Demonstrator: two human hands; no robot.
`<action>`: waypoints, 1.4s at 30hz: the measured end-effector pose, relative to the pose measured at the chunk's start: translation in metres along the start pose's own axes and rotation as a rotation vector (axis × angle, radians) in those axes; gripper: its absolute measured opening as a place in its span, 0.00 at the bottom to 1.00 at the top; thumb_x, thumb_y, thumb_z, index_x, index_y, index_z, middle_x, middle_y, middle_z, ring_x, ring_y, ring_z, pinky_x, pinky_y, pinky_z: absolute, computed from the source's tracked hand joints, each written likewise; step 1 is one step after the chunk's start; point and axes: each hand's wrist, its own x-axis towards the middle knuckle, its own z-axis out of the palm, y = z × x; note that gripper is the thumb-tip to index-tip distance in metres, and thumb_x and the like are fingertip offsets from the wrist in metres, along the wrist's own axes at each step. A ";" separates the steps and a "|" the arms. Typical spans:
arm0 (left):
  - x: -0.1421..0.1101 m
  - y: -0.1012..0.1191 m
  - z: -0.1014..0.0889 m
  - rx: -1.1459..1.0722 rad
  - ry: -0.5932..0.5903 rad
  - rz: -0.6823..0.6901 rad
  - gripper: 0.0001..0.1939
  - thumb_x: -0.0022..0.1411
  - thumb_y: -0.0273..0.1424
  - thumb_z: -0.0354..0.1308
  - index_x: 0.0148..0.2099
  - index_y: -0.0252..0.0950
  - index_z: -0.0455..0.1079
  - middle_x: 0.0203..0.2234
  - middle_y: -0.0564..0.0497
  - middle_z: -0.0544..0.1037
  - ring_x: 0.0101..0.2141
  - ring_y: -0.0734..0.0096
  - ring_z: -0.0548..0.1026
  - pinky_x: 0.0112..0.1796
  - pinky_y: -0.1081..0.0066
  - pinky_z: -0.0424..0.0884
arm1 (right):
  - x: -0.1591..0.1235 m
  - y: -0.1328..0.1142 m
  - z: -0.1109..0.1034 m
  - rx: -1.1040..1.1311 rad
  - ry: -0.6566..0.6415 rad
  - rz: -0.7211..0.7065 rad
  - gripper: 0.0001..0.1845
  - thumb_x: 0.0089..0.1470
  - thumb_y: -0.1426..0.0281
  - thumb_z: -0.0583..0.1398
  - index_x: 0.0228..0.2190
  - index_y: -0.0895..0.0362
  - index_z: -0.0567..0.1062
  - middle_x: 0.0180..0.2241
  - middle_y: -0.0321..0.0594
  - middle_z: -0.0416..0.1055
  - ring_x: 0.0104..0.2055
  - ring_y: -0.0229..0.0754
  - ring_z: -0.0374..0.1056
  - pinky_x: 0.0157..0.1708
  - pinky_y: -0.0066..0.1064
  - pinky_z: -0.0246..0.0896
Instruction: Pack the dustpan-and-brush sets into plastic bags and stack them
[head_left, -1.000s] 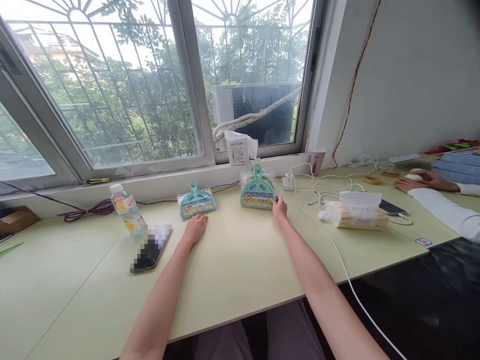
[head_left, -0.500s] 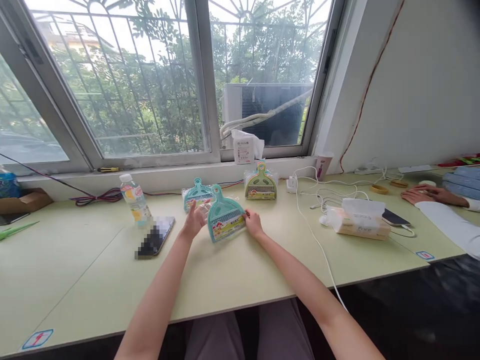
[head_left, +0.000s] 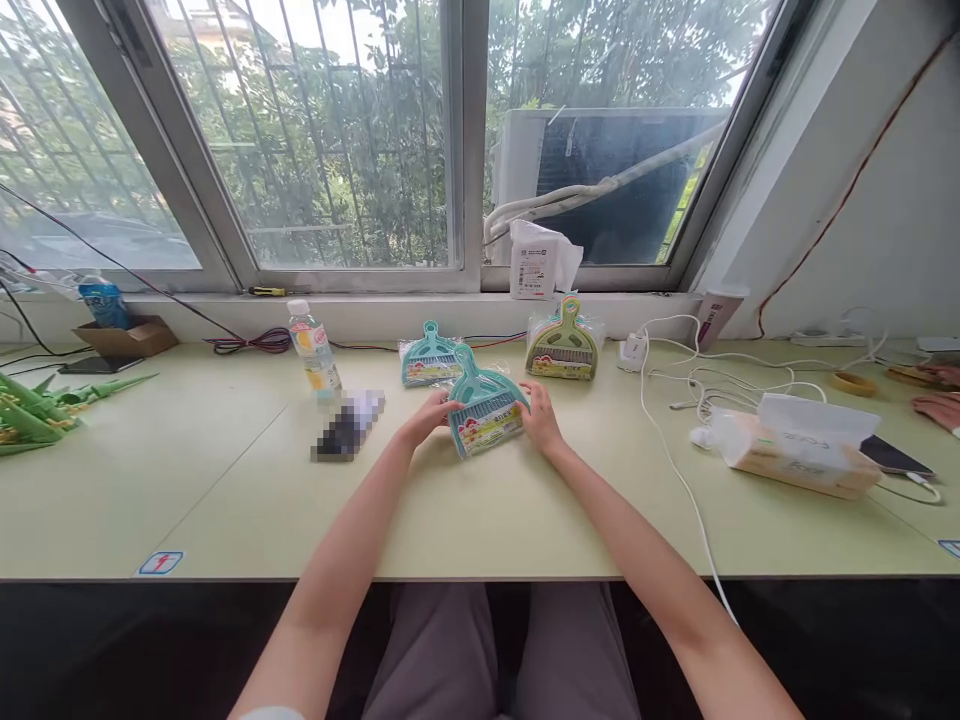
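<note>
A teal mini dustpan set in clear wrap (head_left: 486, 405) is held between both hands just above the pale green desk (head_left: 487, 510). My left hand (head_left: 425, 417) grips its left edge and my right hand (head_left: 538, 418) grips its right edge, fingers curled on the pack. Behind it lies another teal dustpan pack (head_left: 429, 358). To the right stands a stack of packs with a green dustpan pack (head_left: 562, 345) on top.
A water bottle (head_left: 314, 348) and a phone (head_left: 348, 425) lie to the left. A tissue pack (head_left: 798, 445), white cables (head_left: 679, 400) and a charger sit to the right. Another person's hand (head_left: 937, 408) rests at the far right. Green items (head_left: 34, 410) lie far left.
My right hand took a teal dustpan pack off the right stack and brought it to the middle, where my left hand joined it. The view has shifted left and down.
</note>
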 end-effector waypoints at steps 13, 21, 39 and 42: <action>0.019 -0.011 -0.008 -0.317 0.273 0.102 0.22 0.47 0.33 0.66 0.45 0.35 0.68 0.36 0.50 0.78 0.31 0.73 0.75 0.35 0.71 0.74 | -0.005 -0.031 -0.007 -0.238 -0.304 -0.293 0.20 0.64 0.64 0.49 0.28 0.57 0.75 0.31 0.45 0.76 0.38 0.44 0.68 0.47 0.37 0.53; 0.007 -0.003 0.004 -0.310 0.057 0.093 0.21 0.53 0.35 0.62 0.50 0.37 0.68 0.40 0.48 0.79 0.42 0.63 0.77 0.46 0.60 0.73 | 0.006 -0.005 0.000 0.540 -0.227 0.411 0.20 0.50 0.52 0.59 0.30 0.57 0.77 0.30 0.40 0.76 0.24 0.36 0.61 0.27 0.29 0.56; 0.022 -0.022 0.003 -0.279 -0.066 0.011 0.22 0.55 0.40 0.64 0.49 0.35 0.72 0.42 0.42 0.78 0.37 0.61 0.79 0.47 0.55 0.72 | 0.014 0.000 -0.014 0.987 -0.020 0.597 0.17 0.50 0.71 0.64 0.42 0.52 0.66 0.34 0.37 0.77 0.35 0.40 0.74 0.39 0.36 0.74; 0.029 -0.026 -0.004 -0.329 0.056 0.010 0.20 0.56 0.38 0.63 0.49 0.35 0.71 0.43 0.42 0.78 0.35 0.63 0.79 0.46 0.56 0.73 | 0.017 -0.004 -0.021 0.981 -0.045 0.582 0.17 0.50 0.72 0.64 0.42 0.53 0.67 0.32 0.37 0.77 0.34 0.41 0.74 0.39 0.37 0.74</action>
